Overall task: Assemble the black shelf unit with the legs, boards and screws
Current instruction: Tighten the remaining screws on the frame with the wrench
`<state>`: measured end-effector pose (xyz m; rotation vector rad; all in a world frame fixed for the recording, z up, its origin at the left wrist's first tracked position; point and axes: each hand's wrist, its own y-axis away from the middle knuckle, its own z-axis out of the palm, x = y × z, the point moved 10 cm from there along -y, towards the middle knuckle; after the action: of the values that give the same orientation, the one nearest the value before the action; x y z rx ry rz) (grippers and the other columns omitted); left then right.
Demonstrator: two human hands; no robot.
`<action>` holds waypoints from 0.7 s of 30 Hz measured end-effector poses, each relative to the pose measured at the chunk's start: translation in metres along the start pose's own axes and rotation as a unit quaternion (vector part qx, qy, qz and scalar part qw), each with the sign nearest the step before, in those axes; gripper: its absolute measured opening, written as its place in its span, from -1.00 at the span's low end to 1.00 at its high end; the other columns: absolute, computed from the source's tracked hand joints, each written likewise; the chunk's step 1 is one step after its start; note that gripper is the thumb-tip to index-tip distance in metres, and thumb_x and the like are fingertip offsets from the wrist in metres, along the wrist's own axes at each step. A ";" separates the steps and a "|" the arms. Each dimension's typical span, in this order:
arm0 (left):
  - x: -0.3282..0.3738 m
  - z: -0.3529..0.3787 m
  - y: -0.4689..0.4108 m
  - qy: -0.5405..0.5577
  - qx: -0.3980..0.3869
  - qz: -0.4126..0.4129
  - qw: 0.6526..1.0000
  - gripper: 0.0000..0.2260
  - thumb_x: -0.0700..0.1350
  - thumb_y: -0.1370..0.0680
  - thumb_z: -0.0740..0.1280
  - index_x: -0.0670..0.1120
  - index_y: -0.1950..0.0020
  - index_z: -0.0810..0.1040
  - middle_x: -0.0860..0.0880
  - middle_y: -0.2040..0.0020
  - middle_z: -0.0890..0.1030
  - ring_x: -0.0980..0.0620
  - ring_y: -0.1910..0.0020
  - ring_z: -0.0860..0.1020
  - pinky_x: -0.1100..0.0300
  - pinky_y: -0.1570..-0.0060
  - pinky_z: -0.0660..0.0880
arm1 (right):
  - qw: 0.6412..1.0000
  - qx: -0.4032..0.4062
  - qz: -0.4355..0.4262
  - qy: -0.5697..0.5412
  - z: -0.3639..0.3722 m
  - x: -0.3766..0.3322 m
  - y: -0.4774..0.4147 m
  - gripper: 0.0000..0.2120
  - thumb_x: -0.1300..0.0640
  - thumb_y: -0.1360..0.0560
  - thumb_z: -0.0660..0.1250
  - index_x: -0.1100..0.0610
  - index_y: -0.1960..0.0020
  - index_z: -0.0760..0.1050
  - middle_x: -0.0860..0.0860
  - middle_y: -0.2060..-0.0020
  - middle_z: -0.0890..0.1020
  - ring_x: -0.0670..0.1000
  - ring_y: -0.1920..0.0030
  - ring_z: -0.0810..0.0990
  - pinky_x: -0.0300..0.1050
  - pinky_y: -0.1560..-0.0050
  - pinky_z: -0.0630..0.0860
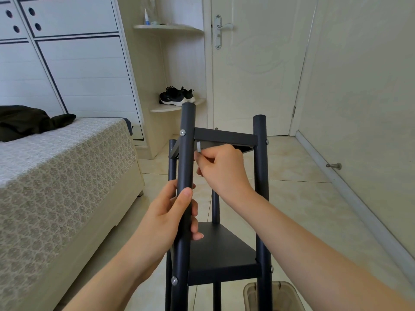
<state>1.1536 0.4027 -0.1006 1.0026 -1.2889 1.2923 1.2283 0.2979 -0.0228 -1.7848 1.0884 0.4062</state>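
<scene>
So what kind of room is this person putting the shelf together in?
Most likely a home bedroom: a bed with a patterned cover on the left, tall white cupboards behind it, and black sneakers on a corner shelf beside a closed door.

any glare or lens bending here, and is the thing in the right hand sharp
Head view: soft, even daylight, no harsh glare, only faint sheen on the front leg; wide-angle bending tilts the door and cabinet edges; the silver tool in the right hand is small and slightly soft.
</scene>
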 end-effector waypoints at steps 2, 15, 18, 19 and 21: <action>0.001 0.001 0.000 -0.001 -0.004 0.002 1.000 -0.70 0.22 -0.43 0.33 0.11 -0.07 0.59 -0.06 0.24 0.51 -0.01 0.34 0.49 0.08 0.20 0.60 | 1.000 0.007 0.001 -0.007 0.002 0.002 0.000 -0.65 0.08 -0.60 0.30 0.14 0.32 0.63 0.00 0.42 0.65 -0.05 0.33 0.63 -0.15 0.15 0.55; 0.000 0.004 0.000 0.005 -0.025 -0.007 1.000 -0.79 0.13 -0.50 0.30 0.10 -0.06 0.58 -0.06 0.24 0.52 -0.03 0.32 0.49 0.06 0.18 0.61 | 0.994 0.096 -0.006 -0.047 0.011 0.008 0.001 -0.73 0.14 -0.59 0.31 0.18 0.25 0.62 0.01 0.43 0.59 -0.01 0.37 0.55 -0.18 0.28 0.42; -0.001 0.001 -0.002 0.000 -0.028 -0.008 1.000 -0.77 0.15 -0.50 0.30 0.10 -0.08 0.58 -0.05 0.23 0.52 -0.03 0.31 0.50 0.06 0.17 0.61 | 0.995 0.097 -0.005 -0.033 0.012 0.009 -0.001 -0.72 0.14 -0.60 0.31 0.18 0.26 0.61 -0.04 0.46 0.54 -0.08 0.41 0.48 -0.21 0.29 0.35; -0.001 0.000 -0.003 -0.002 -0.027 -0.008 1.000 -0.76 0.16 -0.49 0.30 0.10 -0.09 0.58 -0.04 0.22 0.53 -0.03 0.31 0.51 0.06 0.16 0.61 | 0.995 0.096 -0.004 -0.030 0.013 0.009 -0.001 -0.72 0.14 -0.59 0.31 0.17 0.27 0.61 -0.09 0.48 0.50 -0.12 0.43 0.45 -0.23 0.30 0.32; -0.002 -0.002 -0.004 -0.003 -0.025 -0.006 1.000 -0.73 0.17 -0.48 0.31 0.09 -0.12 0.57 -0.04 0.22 0.53 -0.02 0.31 0.51 0.07 0.16 0.61 | 0.995 0.092 -0.002 -0.026 0.012 0.008 0.000 -0.69 0.14 -0.60 0.31 0.12 0.31 0.55 -0.14 0.51 0.44 -0.13 0.47 0.42 -0.25 0.34 0.31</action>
<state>1.1585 0.4041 -0.1024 0.9788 -1.3125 1.2429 1.2353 0.3042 -0.0339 -1.6056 1.0503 0.3378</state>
